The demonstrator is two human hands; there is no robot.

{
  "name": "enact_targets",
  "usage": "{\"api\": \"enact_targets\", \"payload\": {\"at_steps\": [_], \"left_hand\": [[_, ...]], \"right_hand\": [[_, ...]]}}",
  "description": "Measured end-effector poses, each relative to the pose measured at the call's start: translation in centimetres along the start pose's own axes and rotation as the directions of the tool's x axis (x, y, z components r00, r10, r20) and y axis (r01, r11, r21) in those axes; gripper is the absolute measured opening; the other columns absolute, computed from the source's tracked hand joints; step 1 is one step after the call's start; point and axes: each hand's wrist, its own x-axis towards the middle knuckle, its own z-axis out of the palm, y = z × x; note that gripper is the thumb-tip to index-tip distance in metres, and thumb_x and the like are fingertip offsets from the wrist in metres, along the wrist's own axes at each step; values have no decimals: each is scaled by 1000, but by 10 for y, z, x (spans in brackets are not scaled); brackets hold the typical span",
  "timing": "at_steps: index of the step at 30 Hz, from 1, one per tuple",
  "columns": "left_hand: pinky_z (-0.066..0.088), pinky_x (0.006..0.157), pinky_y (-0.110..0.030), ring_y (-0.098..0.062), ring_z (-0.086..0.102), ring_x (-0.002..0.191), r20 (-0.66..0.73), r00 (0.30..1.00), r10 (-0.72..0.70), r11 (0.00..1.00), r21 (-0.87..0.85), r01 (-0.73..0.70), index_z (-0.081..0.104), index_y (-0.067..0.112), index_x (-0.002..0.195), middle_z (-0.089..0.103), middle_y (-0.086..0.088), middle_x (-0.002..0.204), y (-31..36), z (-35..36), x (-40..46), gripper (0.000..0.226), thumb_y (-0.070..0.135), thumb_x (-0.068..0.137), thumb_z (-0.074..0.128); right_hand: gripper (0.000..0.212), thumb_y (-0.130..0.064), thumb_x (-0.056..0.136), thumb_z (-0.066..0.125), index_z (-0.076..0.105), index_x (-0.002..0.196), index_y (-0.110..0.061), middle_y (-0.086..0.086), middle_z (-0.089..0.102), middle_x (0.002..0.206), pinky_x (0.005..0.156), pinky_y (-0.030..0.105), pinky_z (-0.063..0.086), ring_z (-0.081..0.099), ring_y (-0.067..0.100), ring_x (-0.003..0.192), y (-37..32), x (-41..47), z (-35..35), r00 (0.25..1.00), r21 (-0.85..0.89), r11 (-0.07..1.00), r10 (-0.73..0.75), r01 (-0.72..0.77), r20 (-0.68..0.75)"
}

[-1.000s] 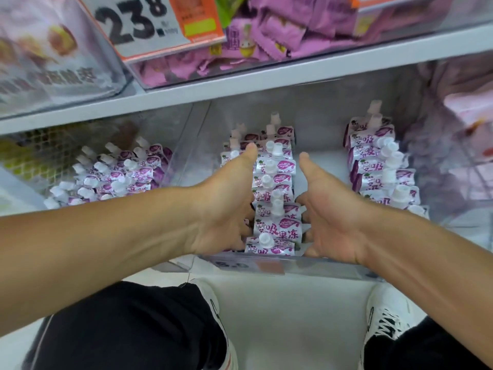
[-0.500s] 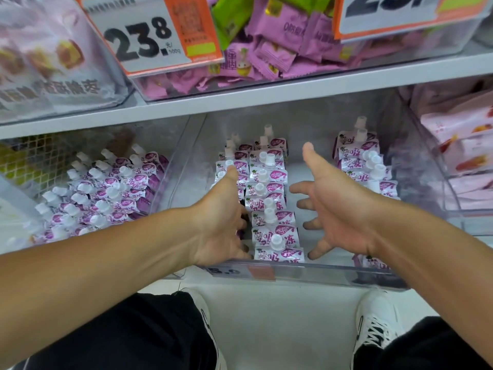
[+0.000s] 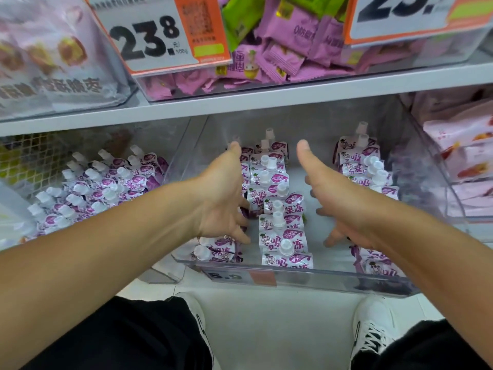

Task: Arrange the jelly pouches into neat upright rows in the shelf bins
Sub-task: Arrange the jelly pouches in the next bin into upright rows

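So both my hands are down in the clear shelf bin [image 3: 320,283], one on each side of the middle row of jelly pouches [image 3: 277,209], which runs from the bin's back wall to its front edge. Biggest risk from here, I think: that row already bends, with the front few pouches sitting further right than the back ones, so if I squeeze in unevenly the whole line could domino or fan out instead of straightening. They look like soft spouted packs, so probably top-heavy and quick to slump. There's also a pouch lying flat [image 3: 213,251] at the front left corner, right under my left wrist, and dragging my arm back could shove it about even more. My left hand [image 3: 224,198] is thumb-up, fingers loosely curled down against the left side of the row, touching pouches but not really gripping anything as far as I can see. My right hand [image 3: 333,198] is open, thumb pointing at the back wall, fingers spread and clear of the row with bare bin floor between. Another row of pouches [image 3: 360,169] stands along the right wall behind that hand, and the neighbouring bin on the left [image 3: 170,166] holds a packed bunch more.
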Motion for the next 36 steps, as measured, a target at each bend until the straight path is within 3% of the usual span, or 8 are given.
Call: {"api": "enact_targets", "payload": {"at_steps": [10, 15, 18, 21, 24, 27, 31, 36], "left_hand": [[39, 70, -47, -25, 47, 119, -15, 1000, -2, 999, 48, 2, 37, 19, 147, 48, -1, 134, -6, 26, 9, 90, 80, 87, 8], [34, 101, -59, -30, 37, 136, -21, 1000, 3, 1000, -1, -3, 29, 21, 150, 35, -5, 152, -3, 24, 20, 92, 83, 85, 8], [47, 75, -48, -26, 56, 108, -4, 1000, 0, 1000, -25, 0, 50, 26, 134, 49, -10, 141, 0, 27, 25, 87, 83, 84, 6], [31, 104, -62, -32, 39, 137, 14, 1000, 6, 998, -57, -5, 38, 20, 147, 35, -5, 155, -3, 18, 31, 93, 81, 85, 7], [46, 95, -49, -28, 58, 110, -41, 983, 179, 981, 79, -175, 52, 17, 123, 60, 6, 119, -4, 14, 22, 43, 47, 103, 26], [58, 83, -41, -22, 64, 90, -64, 843, 534, 709, 576, -406, 55, 20, 119, 62, 4, 100, 8, 1, 17, 23, 12, 104, 39], [55, 85, -37, -26, 64, 98, 107, 723, 683, 86, 971, -225, 64, 12, 115, 68, -6, 113, 32, -23, 40, 26, 15, 97, 46], [55, 77, -34, -24, 61, 92, 129, 776, 617, -105, 991, -82, 58, 23, 117, 64, 1, 104, 52, -17, 72, 38, 30, 81, 64]], "right_hand": [[103, -91, 77, 22, 16, 157, -25, 11, 12, 164, 105, 71, 25, 15, 37, 149, -4, 17, -4, 996, 232, 969, 73, -85, 60], [97, -90, 78, 24, 20, 156, -31, 5, 12, 165, 109, 69, 21, 15, 32, 150, -8, 26, -4, 997, 219, 974, 69, -59, -39], [89, -84, 85, 19, 24, 156, -31, 1, 18, 164, 112, 62, 20, 19, 27, 149, -15, 29, 6, 999, 183, 982, 43, -36, -33], [86, -81, 88, 19, 25, 155, -28, 3, 20, 163, 108, 55, 28, 22, 27, 148, -17, 31, 6, 999, 141, 989, 36, -33, -19], [69, -62, 99, 30, 33, 152, -19, 6, 31, 159, 112, 51, 31, 36, 28, 141, -20, 32, 2, 992, -121, 989, -98, 88, -80], [36, -21, 101, 40, 55, 131, -8, 16, 60, 127, 84, 32, 50, 59, 26, 98, -31, 40, 1, 934, -560, 804, -328, 198, -141], [34, -9, 99, 40, 55, 129, -2, 17, 59, 129, 92, 47, 55, 61, 29, 101, -45, 52, -1, 948, -537, 836, -252, 111, -195], [45, -25, 102, 31, 41, 145, -21, 9, 45, 140, 94, 51, 53, 53, 32, 113, -43, 58, -1, 967, -383, 920, -172, 89, -188]]}}
